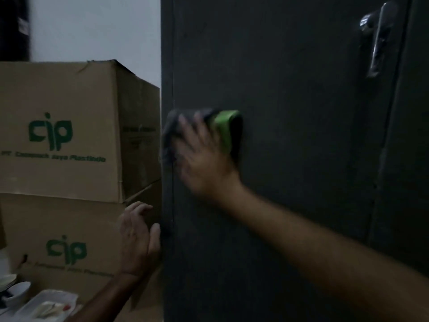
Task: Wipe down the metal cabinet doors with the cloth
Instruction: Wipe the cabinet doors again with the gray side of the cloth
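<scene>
A dark metal cabinet door (290,112) fills the right of the view, with a shiny metal handle (377,40) at its upper right. My right hand (204,156) presses a dark cloth with a green edge (224,129) flat against the door near its left edge; the hand is blurred. My left hand (139,238) rests with fingers spread against the lower cardboard box, right beside the cabinet's left edge, holding nothing.
Two stacked cardboard boxes with green lettering (69,126) stand close against the cabinet's left side. White bowls (16,291) and a white tray (48,305) lie at the bottom left. A second door panel (411,159) lies at the far right.
</scene>
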